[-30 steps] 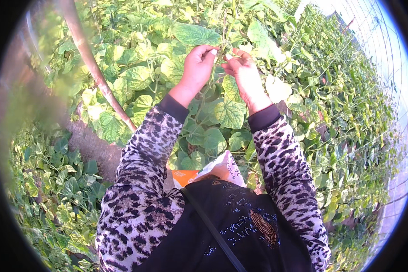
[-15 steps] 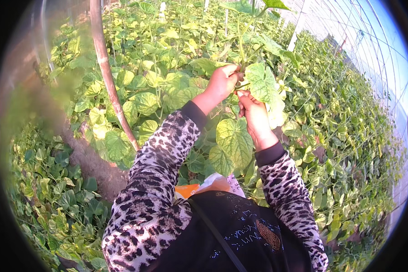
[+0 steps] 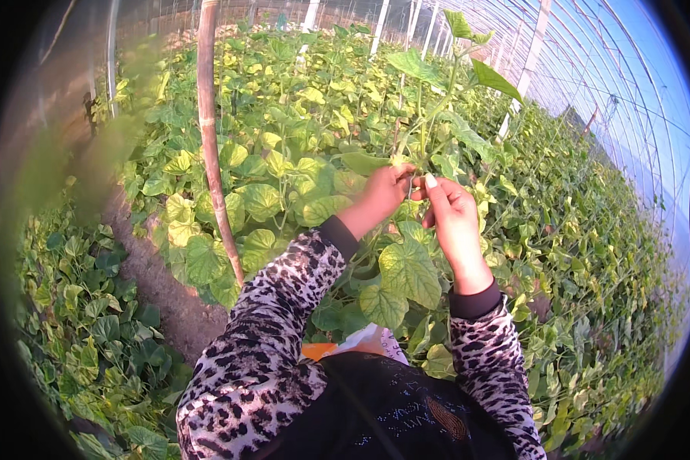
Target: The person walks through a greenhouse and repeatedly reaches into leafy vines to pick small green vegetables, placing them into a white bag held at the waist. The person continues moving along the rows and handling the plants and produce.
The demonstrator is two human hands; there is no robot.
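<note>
Centrally, the left hand (image 3: 386,192) pinches a green vine (image 3: 423,133) that rises, leafy, above both hands; the right hand (image 3: 454,211), just beside, is narrowed, its hold impossible to tell. A slanting wooden pole (image 3: 210,146) stands farther left.

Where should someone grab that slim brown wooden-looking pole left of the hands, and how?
Probably grip the slim brown wooden-looking pole around its bare upper middle, coming from its right, the side nearer the bare left hand. It is long and thin there, while broad green leaves crowd its lower part.
</note>
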